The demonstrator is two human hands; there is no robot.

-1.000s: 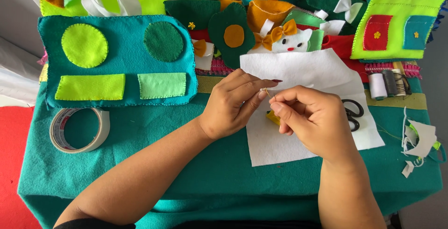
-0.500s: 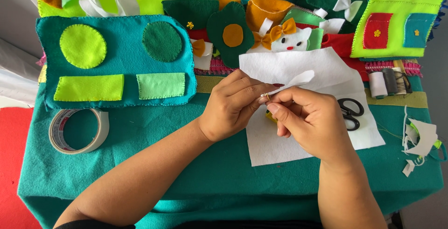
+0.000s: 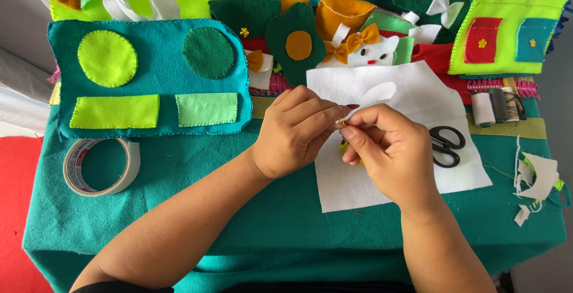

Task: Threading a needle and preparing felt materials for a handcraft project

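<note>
My left hand point(image 3: 296, 130) and my right hand point(image 3: 391, 150) meet over a white felt sheet point(image 3: 418, 99) on the green table cover point(image 3: 250, 209). Together their fingertips pinch a small white felt piece point(image 3: 375, 97) that sticks up to the right. Something small and yellow shows between the fingertips and under my right hand; I cannot tell what it is. Black scissors point(image 3: 446, 145) lie on the sheet just right of my right hand.
A teal felt panel point(image 3: 155, 78) with green circles and rectangles lies at the left, a roll of tape point(image 3: 101, 164) below it. Felt craft pieces crowd the back, a lime panel point(image 3: 507, 33) at the right. Thread spools point(image 3: 495, 107) and white scraps point(image 3: 537, 176) lie at the right edge.
The white felt piece has been lifted out from between the fingertips and now stands up to the right. Both hands stay in the same place.
</note>
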